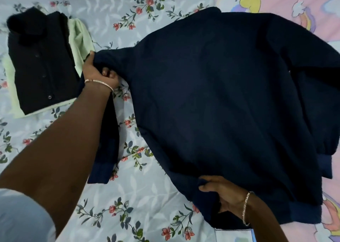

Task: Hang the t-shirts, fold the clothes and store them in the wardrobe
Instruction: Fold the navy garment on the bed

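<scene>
Mid-fold on the big dark navy fleece sweatshirt [220,94], spread out on the white floral bedsheet [128,205].
Your left hand [97,74] is clamped on the shoulder and your right hand [226,195] pinches the near hem corner, I'd guess to keep that side taut so it folds over straight. The loose sleeve [104,149] dangles below your left grip. The folded black button-up shirt [40,63] sits on a pale green cloth [81,39] well off to the left, so there's open sheet between. The sweatshirt's far side overlaps the pink cartoon-print sheet [312,11].

On the bed [147,195], the sweater [220,94] lies to the right; the shirt [40,61] sits on a cloth [79,37], far left corner.
</scene>
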